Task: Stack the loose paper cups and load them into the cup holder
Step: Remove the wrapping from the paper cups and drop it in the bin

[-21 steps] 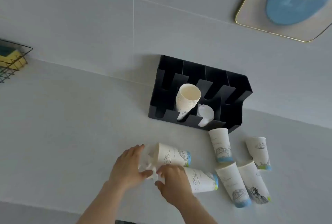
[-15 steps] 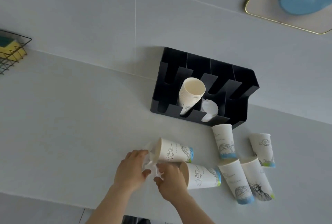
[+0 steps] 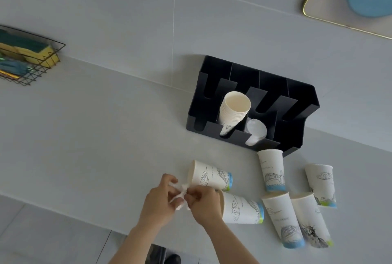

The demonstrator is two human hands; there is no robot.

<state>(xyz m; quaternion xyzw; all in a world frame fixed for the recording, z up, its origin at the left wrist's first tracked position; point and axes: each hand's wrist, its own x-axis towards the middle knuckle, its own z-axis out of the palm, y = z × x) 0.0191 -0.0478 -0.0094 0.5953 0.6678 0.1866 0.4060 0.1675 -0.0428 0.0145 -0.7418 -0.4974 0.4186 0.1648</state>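
Observation:
A black cup holder (image 3: 297,102) stands against the wall, with a stack of paper cups (image 3: 233,109) in one slot and white lids (image 3: 255,131) in the slot to its right. Several loose printed paper cups lie or stand on the counter: one on its side (image 3: 210,175), another on its side (image 3: 241,210) below it, and upside-down cups (image 3: 271,170), (image 3: 320,183), (image 3: 282,219), (image 3: 309,219) at the right. My left hand (image 3: 159,202) and my right hand (image 3: 203,204) both pinch a small crumpled white plastic wrapper (image 3: 180,193) just left of the lying cups.
A wire basket (image 3: 42,66) with sponges sits at the far left against the wall. A gold-rimmed tray (image 3: 318,9) with a blue shape lies at the top right. The counter's front edge runs below my forearms.
The view has shifted a little. My hands have drawn closer together and twisted the white wrapper between them. The cups have not moved.

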